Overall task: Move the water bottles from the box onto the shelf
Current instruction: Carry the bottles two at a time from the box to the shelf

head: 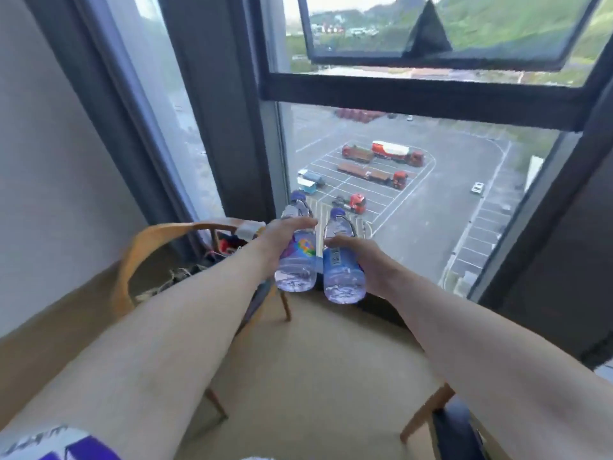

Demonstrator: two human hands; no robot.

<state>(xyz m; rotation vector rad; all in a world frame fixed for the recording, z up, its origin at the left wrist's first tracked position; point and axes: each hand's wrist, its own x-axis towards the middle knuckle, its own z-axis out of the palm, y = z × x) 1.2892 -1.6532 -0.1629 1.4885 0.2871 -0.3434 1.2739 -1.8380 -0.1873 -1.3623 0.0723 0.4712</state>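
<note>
Both my arms reach forward toward a tall window. My left hand (278, 237) grips a clear water bottle (297, 260) with a colourful purple label and a blue cap. My right hand (361, 257) grips a second clear water bottle (341, 270) with a blue label and blue cap. The two bottles are held side by side, nearly touching, tilted with their caps pointing away from me, above the floor in front of the window. No box or shelf is in view.
A wooden chair (156, 237) with clothes on its seat stands at the left, below my left arm. Another wooden chair leg (424, 413) and dark seat show at the lower right. Dark window frames (424, 94) and grey curtains stand ahead. The floor (315, 360) is beige.
</note>
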